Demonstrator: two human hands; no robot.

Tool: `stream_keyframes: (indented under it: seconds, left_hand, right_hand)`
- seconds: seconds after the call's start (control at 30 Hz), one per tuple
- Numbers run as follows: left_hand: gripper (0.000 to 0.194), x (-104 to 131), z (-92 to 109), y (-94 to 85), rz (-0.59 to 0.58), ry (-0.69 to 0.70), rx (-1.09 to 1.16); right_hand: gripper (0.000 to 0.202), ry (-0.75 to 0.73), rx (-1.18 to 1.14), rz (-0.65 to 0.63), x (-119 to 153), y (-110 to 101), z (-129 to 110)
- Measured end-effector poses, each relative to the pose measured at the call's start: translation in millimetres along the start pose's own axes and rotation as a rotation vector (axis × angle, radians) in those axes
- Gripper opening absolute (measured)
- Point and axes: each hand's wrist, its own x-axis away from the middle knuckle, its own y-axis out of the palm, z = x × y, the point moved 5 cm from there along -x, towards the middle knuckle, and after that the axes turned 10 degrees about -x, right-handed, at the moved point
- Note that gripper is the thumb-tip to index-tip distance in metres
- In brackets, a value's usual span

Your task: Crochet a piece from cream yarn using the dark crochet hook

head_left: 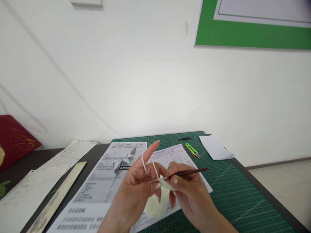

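My left hand has its index finger raised, with white yarn looped around it. Its thumb and other fingers pinch a small piece of pale crochet work. My right hand is closed around a crochet hook with a dark handle. The hook's thin metal shaft points left and meets the crochet work between both hands. From the raised finger the yarn runs down to the hook. A pale yellow ball of yarn sits below the hands, partly hidden by them.
A green cutting mat covers much of the dark table. On it lie a printed pattern sheet, a lined form, green thread snips, a dark slim tool and white paper. Handwritten sheets and a long strip lie left.
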Motion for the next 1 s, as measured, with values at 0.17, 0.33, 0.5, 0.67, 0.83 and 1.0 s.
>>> stream_keyframes:
  seconds: [0.17,0.33,0.5,0.67,0.83,1.0]
  left_hand:
    - [0.078,-1,-3,-8.6,0.092,-0.044,-0.004]
    - [0.082,-2,-7,-11.6,0.114,-0.07,0.017]
    - [0.076,-4,-4,-7.0,0.095,-0.073,0.043]
    - [0.078,-2,-2,-6.9,0.053,-0.038,-0.038]
    - [0.081,3,2,-3.8,-0.023,0.011,-0.021]
    - [0.077,5,8,0.5,-0.108,0.05,0.041]
  right_hand:
    - [0.007,-0.095,0.153,0.006,-1,-4,-4]
    - [0.006,-0.07,0.205,-0.073,-2,-3,-6]
    - [0.015,-0.11,0.219,-0.074,-5,-2,-10]
    - [0.011,-0.091,0.062,0.048,-6,-9,-10]
    - [0.012,-0.004,-0.07,0.054,-5,-10,-6]
    - [0.013,0.074,-0.174,0.03,-1,-5,-3]
